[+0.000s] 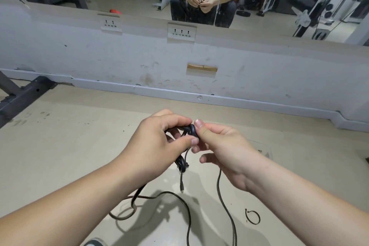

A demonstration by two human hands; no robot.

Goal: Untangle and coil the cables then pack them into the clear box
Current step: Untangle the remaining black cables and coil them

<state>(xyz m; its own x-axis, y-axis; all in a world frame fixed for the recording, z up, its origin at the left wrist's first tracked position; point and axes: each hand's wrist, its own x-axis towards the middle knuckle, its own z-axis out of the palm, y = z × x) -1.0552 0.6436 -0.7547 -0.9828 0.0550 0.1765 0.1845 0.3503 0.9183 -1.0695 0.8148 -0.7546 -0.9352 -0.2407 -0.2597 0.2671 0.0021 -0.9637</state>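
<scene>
Two hands, the left hand [157, 142] and right hand [221, 152], pinch a knot in the black cable [191, 132] held above the floor [60, 146]; thin, limp and light, it likely works best gripped right beside the knot, its slack trailing below near a loose tie ring [252, 216]; no clear box shows

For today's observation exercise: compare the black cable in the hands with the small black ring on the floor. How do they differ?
1. The cable is long and trails in loose loops; the ring is one small loop.
2. The cable is pinched at a knot by the left hand and right hand; the ring lies untouched, apart from both.
3. The cable is thicker; the ring is thin.
Both are black.
</scene>
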